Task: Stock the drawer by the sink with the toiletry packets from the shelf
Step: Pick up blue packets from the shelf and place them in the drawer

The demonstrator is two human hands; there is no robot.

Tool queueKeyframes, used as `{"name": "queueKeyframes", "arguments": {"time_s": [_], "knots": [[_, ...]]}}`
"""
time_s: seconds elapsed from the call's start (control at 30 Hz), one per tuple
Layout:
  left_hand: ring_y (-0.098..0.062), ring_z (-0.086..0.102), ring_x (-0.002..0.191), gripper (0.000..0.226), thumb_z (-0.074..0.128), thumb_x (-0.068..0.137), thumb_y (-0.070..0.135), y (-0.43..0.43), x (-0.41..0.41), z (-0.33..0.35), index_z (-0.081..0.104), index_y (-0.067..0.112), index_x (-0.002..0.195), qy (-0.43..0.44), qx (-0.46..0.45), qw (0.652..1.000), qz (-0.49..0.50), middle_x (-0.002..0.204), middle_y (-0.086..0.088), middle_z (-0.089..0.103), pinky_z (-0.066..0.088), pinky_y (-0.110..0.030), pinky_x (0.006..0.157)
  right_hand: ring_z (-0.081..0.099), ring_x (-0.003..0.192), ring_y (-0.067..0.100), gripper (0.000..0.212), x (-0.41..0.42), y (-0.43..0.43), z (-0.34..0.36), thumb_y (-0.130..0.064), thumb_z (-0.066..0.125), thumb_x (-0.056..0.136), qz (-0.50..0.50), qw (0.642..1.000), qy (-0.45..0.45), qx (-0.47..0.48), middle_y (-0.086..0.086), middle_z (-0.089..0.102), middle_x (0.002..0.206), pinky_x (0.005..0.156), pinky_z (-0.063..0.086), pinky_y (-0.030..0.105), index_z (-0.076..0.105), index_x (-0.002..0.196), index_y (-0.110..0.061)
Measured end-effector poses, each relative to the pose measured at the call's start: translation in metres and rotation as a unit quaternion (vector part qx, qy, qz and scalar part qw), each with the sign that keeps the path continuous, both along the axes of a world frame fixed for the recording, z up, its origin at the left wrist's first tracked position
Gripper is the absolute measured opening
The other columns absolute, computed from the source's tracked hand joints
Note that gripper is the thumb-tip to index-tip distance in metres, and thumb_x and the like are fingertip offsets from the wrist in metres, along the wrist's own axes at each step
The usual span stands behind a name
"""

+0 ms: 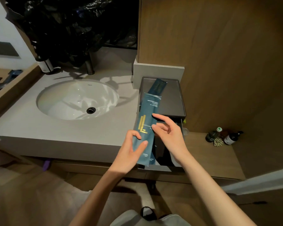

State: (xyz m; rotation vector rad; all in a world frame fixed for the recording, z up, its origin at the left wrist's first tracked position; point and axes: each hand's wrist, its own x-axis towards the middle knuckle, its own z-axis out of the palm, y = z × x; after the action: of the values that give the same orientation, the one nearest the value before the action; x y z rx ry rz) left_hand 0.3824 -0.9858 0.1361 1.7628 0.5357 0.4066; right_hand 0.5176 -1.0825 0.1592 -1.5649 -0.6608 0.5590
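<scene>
The teal packet is up over the open drawer beside the sink, and it looks like it is not lying inside yet. To do this well, lower it flat and straight, long side along the drawer, so it does not bend or stick out. The left hand holds the packet near its bottom end, thumb on the front. The right hand is loose, fingers spread, tips touching the packet's right side. A darker packet lies on the grey tray behind.
</scene>
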Motion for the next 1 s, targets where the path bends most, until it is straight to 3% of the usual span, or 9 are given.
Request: {"name": "queueKeyframes", "arguments": {"time_s": [0.17, 0.23, 0.3, 0.37, 0.43, 0.5, 0.6, 0.77, 1.0], "knots": [[0.004, 0.042, 0.065, 0.008, 0.044, 0.098, 0.038, -0.012, 0.008, 0.003, 0.040, 0.032, 0.103, -0.007, -0.003, 0.998, -0.068, 0.081, 0.016, 0.046, 0.036, -0.007, 0.066, 0.072, 0.094, 0.017, 0.024, 0.009, -0.016, 0.004, -0.010, 0.067, 0.088, -0.048, 0.997, 0.063, 0.002, 0.007, 0.076, 0.095, 0.081, 0.057, 0.027, 0.070, 0.108, -0.022], [-0.001, 0.044, 0.062, 0.020, 0.036, 0.096, 0.052, -0.009, 0.010, 0.004, 0.041, 0.043, 0.113, -0.012, -0.029, 0.998, -0.052, 0.072, 0.016, 0.050, 0.038, -0.007, 0.063, 0.071, 0.095, 0.017, 0.023, 0.018, -0.026, 0.003, -0.009, 0.067, 0.088, -0.048, 0.996, 0.069, -0.019, 0.006, 0.075, 0.099, 0.081, 0.058, 0.030, 0.070, 0.107, -0.022], [0.000, 0.053, 0.071, 0.023, 0.034, 0.096, 0.055, -0.002, 0.014, 0.002, 0.040, 0.051, 0.118, -0.007, -0.028, 1.000, 0.004, 0.078, 0.016, 0.056, 0.041, -0.006, 0.068, 0.071, 0.092, 0.010, 0.023, 0.027, -0.037, 0.002, -0.010, 0.066, 0.089, -0.031, 0.995, 0.076, -0.052, -0.001, 0.075, 0.098, 0.075, 0.056, 0.024, 0.071, 0.107, -0.022], [-0.008, 0.056, 0.080, 0.023, 0.043, 0.096, 0.045, 0.007, 0.020, -0.007, 0.041, 0.046, 0.119, 0.022, 0.000, 0.997, 0.073, 0.086, 0.013, 0.057, 0.046, -0.022, 0.078, 0.066, 0.074, 0.000, 0.022, 0.034, -0.048, -0.003, -0.011, 0.065, 0.089, -0.002, 0.992, 0.077, -0.103, -0.012, 0.071, 0.079, 0.066, 0.049, 0.016, 0.073, 0.104, -0.025], [-0.022, 0.055, 0.091, 0.036, 0.053, 0.093, 0.037, 0.015, 0.028, -0.019, 0.041, 0.033, 0.127, 0.076, 0.049, 0.991, 0.104, 0.098, 0.004, 0.055, 0.046, -0.037, 0.087, 0.048, 0.055, 0.000, 0.021, 0.038, -0.056, -0.010, -0.012, 0.064, 0.089, 0.031, 0.984, 0.079, -0.154, -0.012, 0.050, 0.058, 0.056, 0.040, 0.013, 0.073, 0.103, -0.024], [-0.025, 0.047, 0.111, 0.053, 0.060, 0.089, 0.037, 0.019, 0.039, -0.032, 0.039, 0.025, 0.135, 0.137, 0.095, 0.981, 0.098, 0.113, -0.001, 0.052, 0.035, -0.034, 0.095, 0.034, 0.047, 0.001, 0.021, 0.039, -0.060, -0.016, -0.009, 0.062, 0.091, 0.055, 0.978, 0.083, -0.182, -0.012, 0.035, 0.051, 0.048, 0.033, 0.011, 0.072, 0.106, -0.020], [-0.026, 0.036, 0.128, 0.074, 0.065, 0.083, 0.041, 0.016, 0.054, -0.049, 0.029, 0.021, 0.145, 0.205, 0.123, 0.969, 0.063, 0.135, -0.010, 0.045, 0.024, -0.034, 0.103, 0.028, 0.041, 0.001, 0.023, 0.039, -0.056, -0.024, -0.003, 0.057, 0.092, 0.054, 0.973, 0.044, -0.219, -0.011, 0.034, 0.049, 0.043, 0.028, 0.010, 0.068, 0.109, -0.015], [-0.032, 0.032, 0.128, 0.091, 0.073, 0.077, 0.036, 0.007, 0.065, -0.062, 0.019, 0.023, 0.148, 0.254, 0.140, 0.955, 0.070, 0.139, -0.012, 0.039, 0.027, -0.040, 0.107, 0.031, 0.047, 0.007, 0.029, 0.047, -0.029, -0.037, 0.000, 0.052, 0.091, 0.022, 0.967, 0.020, -0.253, -0.003, 0.038, 0.056, 0.051, 0.030, 0.019, 0.067, 0.111, -0.014], [-0.032, 0.034, 0.128, 0.088, 0.073, 0.080, 0.021, 0.006, 0.064, -0.064, 0.019, 0.024, 0.149, 0.254, 0.120, 0.957, 0.075, 0.138, -0.010, 0.041, 0.028, -0.040, 0.108, 0.030, 0.048, 0.009, 0.037, 0.055, -0.003, -0.062, 0.004, 0.044, 0.090, -0.032, 0.966, 0.023, -0.254, -0.005, 0.040, 0.058, 0.048, 0.027, 0.021, 0.067, 0.112, -0.015]]}}
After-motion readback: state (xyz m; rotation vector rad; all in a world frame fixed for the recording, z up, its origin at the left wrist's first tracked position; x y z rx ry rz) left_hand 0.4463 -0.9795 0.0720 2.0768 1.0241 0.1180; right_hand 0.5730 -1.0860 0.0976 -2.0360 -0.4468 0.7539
